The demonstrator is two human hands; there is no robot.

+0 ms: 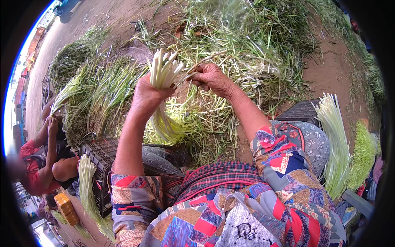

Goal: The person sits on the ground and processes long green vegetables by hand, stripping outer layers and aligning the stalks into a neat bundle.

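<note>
Hands: two of the person's own, left hand [149, 94] and right hand [210, 78], both at upper centre of the frame.
Held bundle [164, 72]: one, left of centre in the upper half; too many stalks to count.
Bundle axis: roughly upright in the frame, top leaning a little right; white butt ends point up, yellow-green leaves hang down and curve right.
Left grip: fingers wrapped firmly around the bundle below the butts; forearm rises from lower left, nearly vertical.
Right grip: thumb and fingers pinched on thin strands [190, 75], number unclear, just right of the bundle; forearm slants up and left.
Loose bundles: two pale ones, one at right [335, 144], butts up, one at lower left [87, 179], butts up.
Co-worker: one [35, 164], far left, both hands at another bundle [68, 94].
Crates: two dark ones, left [101, 158] and right [299, 111].
Orange box: one [66, 208], lower left.
</note>
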